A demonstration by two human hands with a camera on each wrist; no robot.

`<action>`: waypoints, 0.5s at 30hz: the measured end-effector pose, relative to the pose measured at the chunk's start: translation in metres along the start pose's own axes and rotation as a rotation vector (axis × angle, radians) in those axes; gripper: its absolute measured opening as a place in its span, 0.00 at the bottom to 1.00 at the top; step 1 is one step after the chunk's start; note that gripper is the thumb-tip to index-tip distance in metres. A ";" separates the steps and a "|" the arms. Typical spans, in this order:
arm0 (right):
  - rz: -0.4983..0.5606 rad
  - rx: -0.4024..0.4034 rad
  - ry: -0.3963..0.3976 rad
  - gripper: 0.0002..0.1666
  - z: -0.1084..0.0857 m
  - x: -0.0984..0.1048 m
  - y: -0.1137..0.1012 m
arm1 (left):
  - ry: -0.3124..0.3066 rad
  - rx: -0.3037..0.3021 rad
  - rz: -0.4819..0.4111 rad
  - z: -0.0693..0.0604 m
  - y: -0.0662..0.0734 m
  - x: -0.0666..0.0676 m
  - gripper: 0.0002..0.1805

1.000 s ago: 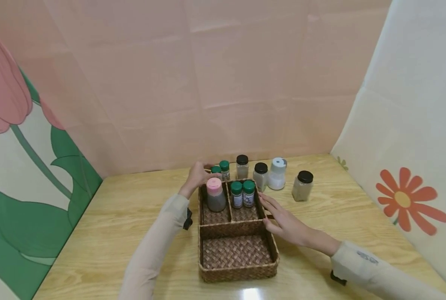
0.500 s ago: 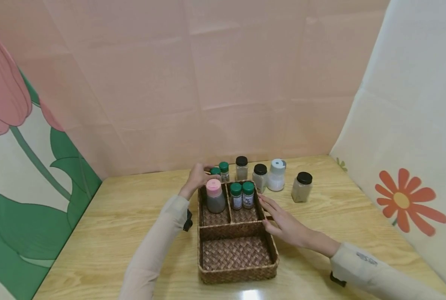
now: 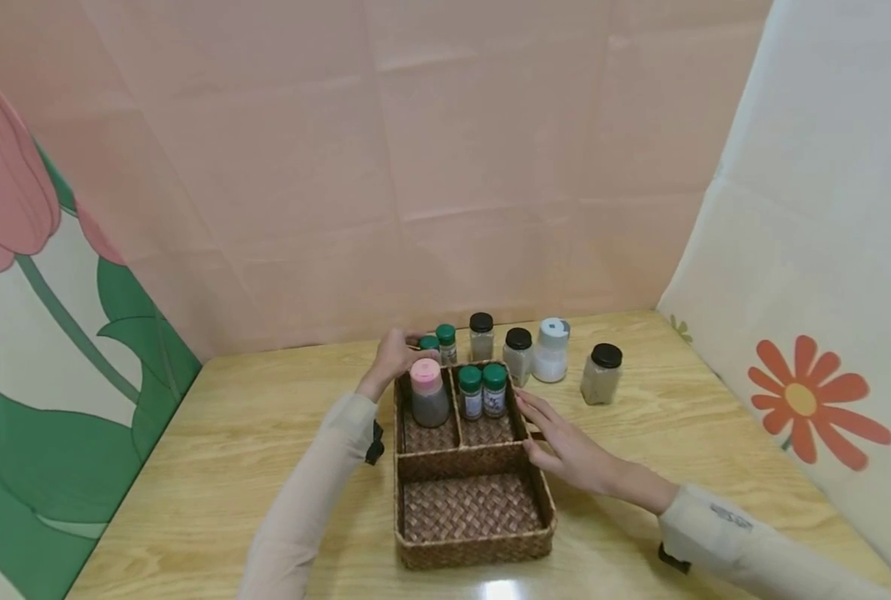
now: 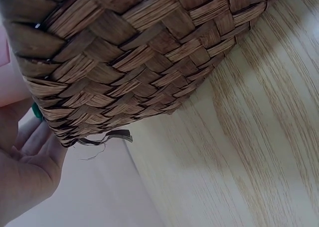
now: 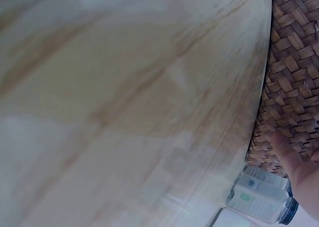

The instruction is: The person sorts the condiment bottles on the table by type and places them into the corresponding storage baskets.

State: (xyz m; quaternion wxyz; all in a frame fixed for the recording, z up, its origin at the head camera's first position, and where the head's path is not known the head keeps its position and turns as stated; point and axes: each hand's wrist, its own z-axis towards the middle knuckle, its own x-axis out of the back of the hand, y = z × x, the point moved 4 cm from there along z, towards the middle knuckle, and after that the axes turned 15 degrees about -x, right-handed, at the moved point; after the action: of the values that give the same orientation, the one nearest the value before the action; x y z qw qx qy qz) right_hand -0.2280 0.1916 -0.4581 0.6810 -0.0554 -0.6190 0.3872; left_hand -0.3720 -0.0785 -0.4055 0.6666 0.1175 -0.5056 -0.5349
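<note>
A woven basket (image 3: pixel 475 554) with compartments stands on the table. My left hand (image 3: pixel 394 360) reaches behind its back left corner, thumb and fingers about a green-capped spice jar (image 3: pixel 428 343). Only the cap and a little of that jar show; the basket and a pink-lidded bottle (image 3: pixel 427 396) hide part of the grip. In the left wrist view a sliver of the green cap (image 4: pixel 37 111) shows between thumb and fingers. My right hand (image 3: pixel 568 446) rests against the basket's right side, fingers extended. Two green-capped jars (image 3: pixel 483 392) stand in the back right compartment, the bottle in the back left one.
Behind the basket stand another green-capped jar (image 3: pixel 447 343) and a black-lidded jar (image 3: pixel 481 336). To the right are a second black-lidded jar (image 3: pixel 518 356), a white-lidded bottle (image 3: pixel 552 350) and a third black-lidded jar (image 3: pixel 602 375). A pink cloth (image 3: pixel 302 208) hangs along the table's back edge.
</note>
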 end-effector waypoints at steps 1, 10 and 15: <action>0.000 -0.003 -0.001 0.39 0.000 0.000 0.000 | 0.000 0.005 0.000 0.000 0.000 0.000 0.22; 0.006 -0.016 -0.003 0.40 0.001 -0.001 0.000 | -0.024 0.033 0.033 0.002 -0.004 0.001 0.22; 0.013 -0.011 -0.003 0.40 0.001 -0.001 0.000 | -0.022 0.029 0.030 0.002 -0.003 0.003 0.21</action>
State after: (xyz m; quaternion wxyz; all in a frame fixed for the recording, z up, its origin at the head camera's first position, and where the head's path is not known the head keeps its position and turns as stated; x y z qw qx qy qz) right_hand -0.2285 0.1906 -0.4582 0.6771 -0.0624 -0.6218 0.3885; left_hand -0.3753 -0.0815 -0.4053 0.6671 0.1140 -0.5223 -0.5188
